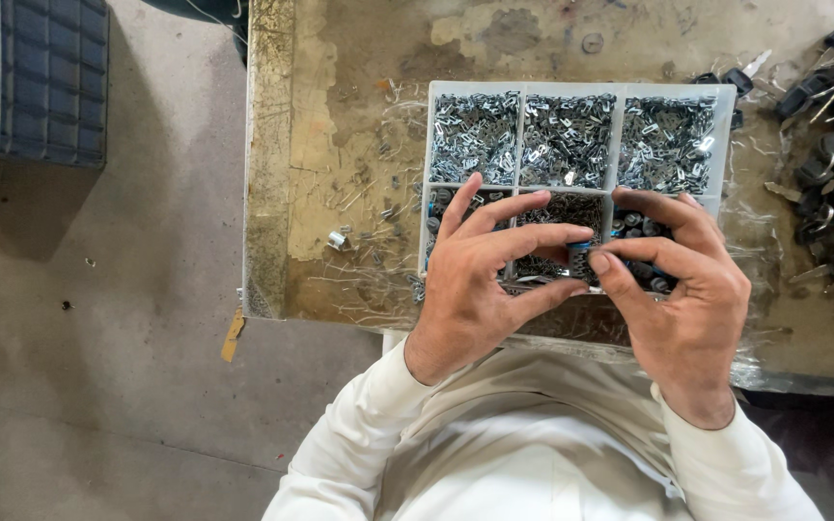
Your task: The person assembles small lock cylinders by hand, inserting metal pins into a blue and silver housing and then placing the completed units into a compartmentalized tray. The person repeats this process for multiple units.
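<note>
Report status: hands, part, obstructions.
Left hand and right hand pinch a small blue-and-metal part together. Held above white compartment tray. Nothing between hands and tray.

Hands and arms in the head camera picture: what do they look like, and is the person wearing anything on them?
Both the left hand and the right hand are bare: no gloves, and no rings or watch that I can see. Each arm is covered down to the wrist by a long, loose, cream-white sleeve, the left sleeve and the right sleeve, of plain cloth with soft folds and no pattern.
</note>
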